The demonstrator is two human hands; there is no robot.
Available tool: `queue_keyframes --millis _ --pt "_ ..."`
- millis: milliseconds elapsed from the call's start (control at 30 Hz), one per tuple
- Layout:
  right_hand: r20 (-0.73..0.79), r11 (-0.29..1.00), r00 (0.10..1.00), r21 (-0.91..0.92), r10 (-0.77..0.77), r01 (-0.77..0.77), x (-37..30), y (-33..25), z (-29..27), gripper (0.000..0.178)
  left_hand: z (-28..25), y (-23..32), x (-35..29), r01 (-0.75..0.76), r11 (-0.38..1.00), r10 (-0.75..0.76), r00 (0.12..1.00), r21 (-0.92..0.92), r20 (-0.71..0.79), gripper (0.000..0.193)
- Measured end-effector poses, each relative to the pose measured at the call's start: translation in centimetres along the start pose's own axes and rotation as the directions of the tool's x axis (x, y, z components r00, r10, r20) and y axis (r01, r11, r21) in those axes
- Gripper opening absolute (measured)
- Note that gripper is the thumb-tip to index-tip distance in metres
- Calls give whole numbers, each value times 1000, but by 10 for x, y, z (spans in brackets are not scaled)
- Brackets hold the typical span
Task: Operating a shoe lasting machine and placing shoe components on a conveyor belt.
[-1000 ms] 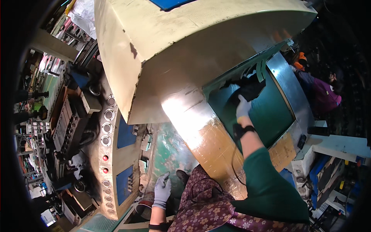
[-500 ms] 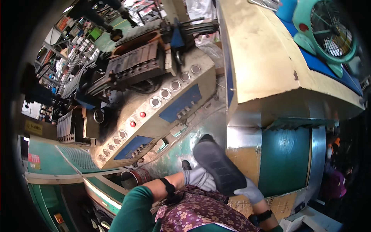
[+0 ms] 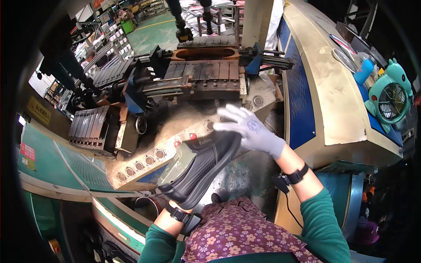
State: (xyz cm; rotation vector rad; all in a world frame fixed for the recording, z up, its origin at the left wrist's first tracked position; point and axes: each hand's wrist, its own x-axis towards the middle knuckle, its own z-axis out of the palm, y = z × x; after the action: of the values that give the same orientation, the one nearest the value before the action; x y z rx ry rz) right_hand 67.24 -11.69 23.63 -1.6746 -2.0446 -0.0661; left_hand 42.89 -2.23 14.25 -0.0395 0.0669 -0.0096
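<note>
A black shoe (image 3: 212, 160) is held up in front of me, its side turned to view and its toe pointing to the upper right. A grey-green form (image 3: 179, 165) fills its opening. My left hand is hidden behind the shoe, supporting it; only the forearm with a black wrist strap (image 3: 184, 218) shows below the heel. In a pale grey glove, my right hand (image 3: 252, 130) is above the toe with fingers stretched and spread. Its fingertips are close to the shoe's upper; whether they touch it I cannot tell.
Behind the shoe stands a machine with a slatted metal press block (image 3: 204, 74), round buttons and a red button (image 3: 193, 136) along its front. A cream cabinet (image 3: 324, 87) rises at right, carrying a green fan (image 3: 391, 96). A bucket (image 3: 148, 206) is at lower left.
The shoe has been turned from sole-up to side view and lifted left. My right hand has let go and swung up above it. My view has shifted toward the machine.
</note>
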Motion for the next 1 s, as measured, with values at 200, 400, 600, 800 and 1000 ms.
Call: queue_keyframes --millis 200,400,600,800,1000 --pt "-54 236 836 967 546 -92 37 -44 51 103 27 98 23 -618 764 640 763 185 -94 58" --pt "-273 370 704 929 656 16 72 -11 84 111 102 154 137 -894 150 935 267 422 235 76" --pt "-193 68 570 970 798 232 85 134 58 57 102 158 215 -631 -36 806 440 775 395 98" --pt "-188 124 575 981 796 149 120 286 28 51 53 162 207 -167 112 457 884 980 98 62" --pt "-192 285 630 957 752 -49 221 371 55 43 -75 126 138 33 505 505 800 863 -326 55"
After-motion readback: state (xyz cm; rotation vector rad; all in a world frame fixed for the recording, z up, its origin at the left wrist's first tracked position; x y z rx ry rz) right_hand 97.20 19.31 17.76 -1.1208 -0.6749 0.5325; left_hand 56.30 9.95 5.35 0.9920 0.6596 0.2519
